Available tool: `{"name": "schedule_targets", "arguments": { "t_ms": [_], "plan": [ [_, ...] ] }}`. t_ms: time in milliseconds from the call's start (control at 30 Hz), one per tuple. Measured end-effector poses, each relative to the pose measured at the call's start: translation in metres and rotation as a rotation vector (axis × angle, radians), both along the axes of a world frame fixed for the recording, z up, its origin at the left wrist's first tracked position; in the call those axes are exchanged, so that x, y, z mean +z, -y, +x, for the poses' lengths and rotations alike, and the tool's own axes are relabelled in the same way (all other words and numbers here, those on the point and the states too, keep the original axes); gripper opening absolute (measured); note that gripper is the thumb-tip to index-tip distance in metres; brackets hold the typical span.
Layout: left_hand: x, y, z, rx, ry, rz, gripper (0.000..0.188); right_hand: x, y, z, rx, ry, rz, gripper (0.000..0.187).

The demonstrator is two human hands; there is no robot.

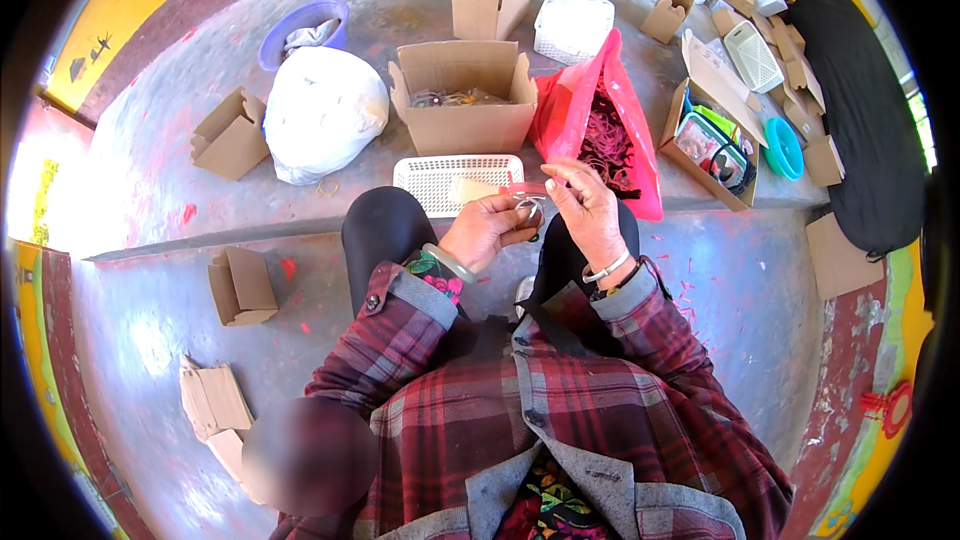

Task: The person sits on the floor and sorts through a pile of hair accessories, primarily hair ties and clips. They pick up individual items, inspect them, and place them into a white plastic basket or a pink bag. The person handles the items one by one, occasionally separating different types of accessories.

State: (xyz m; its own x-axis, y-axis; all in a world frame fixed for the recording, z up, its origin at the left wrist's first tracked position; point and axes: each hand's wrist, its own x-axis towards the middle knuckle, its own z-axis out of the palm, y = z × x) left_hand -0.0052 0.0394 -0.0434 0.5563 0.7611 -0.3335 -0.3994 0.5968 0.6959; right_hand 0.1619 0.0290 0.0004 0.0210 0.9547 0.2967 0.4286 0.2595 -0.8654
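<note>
Plaid jacket cloth (450,430) fills the lower middle, nearest the camera, its two sleeves reaching forward between dark-clad knees. Farthest left, an open carton (243,285) stands on the floor, with a stuffed white sack (325,115) on the ledge beyond. The left forearm slants up and rightward; the left hand (480,235), a pale bangle at its wrist, curls inward, thumb uppermost, clamped on a small clear packet with a red edge (518,188). A silvery ring-shaped piece (530,208) shows at its fingertips, in front of a white basket (418,187). The right hand (588,215) is raised at the packet's right end, wrist lifted, fingers bent leftward; whether thumb and forefinger pinch it, I cannot tell. Beyond that hand stands a pink bag (567,105).
</note>
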Motion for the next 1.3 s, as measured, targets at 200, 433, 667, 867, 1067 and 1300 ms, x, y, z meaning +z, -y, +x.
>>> {"name": "schedule_targets", "arguments": {
  "t_ms": [200, 433, 667, 867, 1067, 1300],
  "plan": [
    [0.003, 0.001, -0.001, 0.002, -0.026, 0.041, 0.025, 0.009, 0.0, 0.005, 0.152, 0.405, 0.207, 0.029],
    [0.004, 0.003, 0.0, -0.001, 0.074, 0.082, 0.034, 0.002, -0.002, 0.007, 0.17, 0.432, 0.177, 0.026],
    [-0.002, 0.005, 0.002, 0.039, 0.039, 0.111, 0.035, -0.004, -0.002, 0.008, 0.223, 0.453, 0.103, 0.022],
    [-0.003, 0.007, 0.005, 0.048, 0.003, 0.116, 0.034, -0.007, -0.004, 0.008, 0.247, 0.455, -0.009, 0.016],
    [-0.005, 0.008, 0.007, 0.091, 0.025, 0.118, 0.032, -0.002, -0.006, 0.006, 0.271, 0.423, -0.038, 0.013],
    [-0.009, 0.004, 0.006, 0.152, 0.109, 0.053, 0.029, -0.01, -0.001, -0.006, 0.038, 0.343, 0.071, 0.011]
  ]
}}
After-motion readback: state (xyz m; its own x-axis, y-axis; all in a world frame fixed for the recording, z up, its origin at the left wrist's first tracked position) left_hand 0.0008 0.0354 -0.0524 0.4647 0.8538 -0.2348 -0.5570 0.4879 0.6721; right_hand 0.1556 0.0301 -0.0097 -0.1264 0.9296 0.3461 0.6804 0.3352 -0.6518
